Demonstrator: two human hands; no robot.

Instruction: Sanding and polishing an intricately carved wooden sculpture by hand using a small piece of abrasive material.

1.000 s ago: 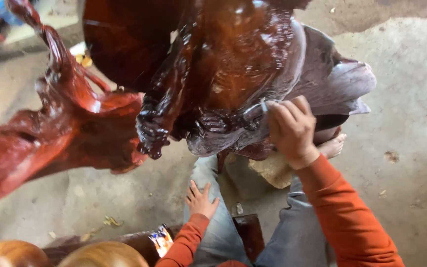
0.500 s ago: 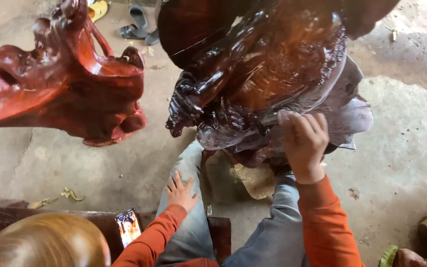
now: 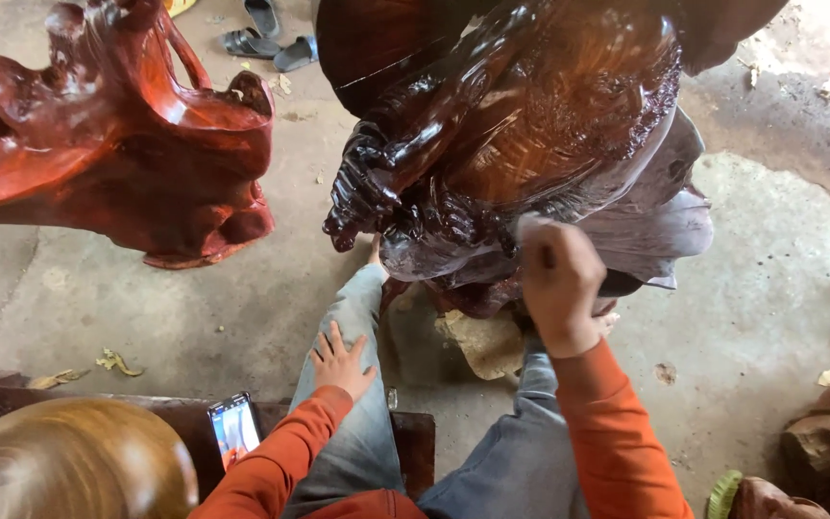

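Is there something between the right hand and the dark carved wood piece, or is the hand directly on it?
Nothing visible stands between them. The right hand, closed into a fist, presses directly against the lower edge of the dark glossy carving. Whether it holds something small inside cannot be told. The left hand rests flat on the knee, away from the carving.

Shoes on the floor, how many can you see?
3 sandals at the top edge: one upright, one lower left, one to its right. More may lie out of view.
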